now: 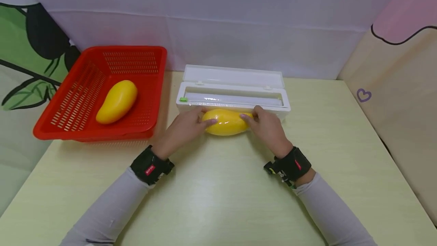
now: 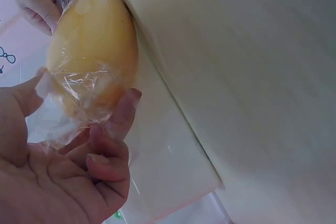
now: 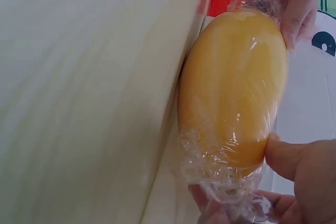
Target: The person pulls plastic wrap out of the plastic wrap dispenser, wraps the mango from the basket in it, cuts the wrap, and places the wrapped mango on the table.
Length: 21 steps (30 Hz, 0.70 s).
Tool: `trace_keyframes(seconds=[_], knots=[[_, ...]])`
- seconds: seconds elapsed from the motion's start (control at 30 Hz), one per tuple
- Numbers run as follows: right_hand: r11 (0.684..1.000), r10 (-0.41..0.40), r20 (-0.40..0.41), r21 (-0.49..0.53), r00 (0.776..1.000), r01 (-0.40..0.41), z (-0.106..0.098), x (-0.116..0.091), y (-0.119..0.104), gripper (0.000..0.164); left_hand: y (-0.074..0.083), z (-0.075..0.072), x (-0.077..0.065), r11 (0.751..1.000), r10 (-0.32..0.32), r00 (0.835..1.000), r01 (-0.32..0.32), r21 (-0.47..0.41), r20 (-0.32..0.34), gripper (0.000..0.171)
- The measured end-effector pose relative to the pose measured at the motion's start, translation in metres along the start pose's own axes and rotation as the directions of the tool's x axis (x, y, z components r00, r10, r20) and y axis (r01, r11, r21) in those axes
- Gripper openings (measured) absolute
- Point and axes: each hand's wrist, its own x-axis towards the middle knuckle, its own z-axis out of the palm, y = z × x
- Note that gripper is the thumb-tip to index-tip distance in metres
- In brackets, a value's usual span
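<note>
A yellow mango wrapped in clear cling film is held level between both hands, close in front of a white cling film dispenser. At its left end, my left hand grips it, thumb on the near side. My right hand pinches the other end, with bunched film between thumb and fingers. Crinkled film gathers over the left end too. The dispenser's lid stands open at the back, with a roll of film inside.
A red plastic basket stands at the left with a second mango in it. The pale wooden table runs to a hanging cloth behind the dispenser. A green slider sits at the dispenser's left end.
</note>
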Motion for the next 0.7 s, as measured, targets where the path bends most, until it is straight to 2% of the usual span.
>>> trace_keyframes(seconds=[0.1,0.23,0.33,0.43,0.53,0.63,0.7], knots=[[1.000,-0.019,-0.012,-0.009,1.000,0.019,-0.002,-0.001,-0.001,0.038,-0.002,-0.002,0.000,1.000,0.015,1.000,-0.015,-0.019,0.001,0.056],[1.000,-0.002,0.018,-0.019,1.000,0.003,-0.004,-0.001,-0.003,0.036,-0.006,-0.006,0.001,0.999,0.041,0.999,-0.041,-0.027,0.013,0.057],[0.999,0.024,0.048,-0.026,0.999,-0.023,-0.005,-0.001,-0.005,0.038,-0.009,-0.012,-0.001,0.999,0.012,1.000,-0.012,-0.046,0.002,0.052],[0.999,0.041,0.066,-0.035,0.997,-0.039,-0.006,-0.001,-0.006,0.042,-0.012,-0.018,-0.002,0.999,-0.019,0.998,0.016,-0.042,-0.067,0.039],[0.998,0.043,0.080,-0.044,0.996,-0.040,-0.006,-0.001,-0.005,0.047,-0.016,-0.022,0.000,1.000,-0.017,0.982,0.014,-0.017,-0.190,0.029],[0.998,0.040,0.092,-0.043,0.995,-0.036,-0.006,-0.001,-0.004,0.049,-0.018,-0.022,0.004,1.000,-0.010,0.956,0.013,0.009,-0.294,0.034],[0.999,0.033,0.092,-0.046,0.995,-0.029,-0.007,-0.002,-0.003,0.048,-0.019,-0.021,0.006,0.998,-0.025,0.943,0.041,0.041,-0.332,0.045]])
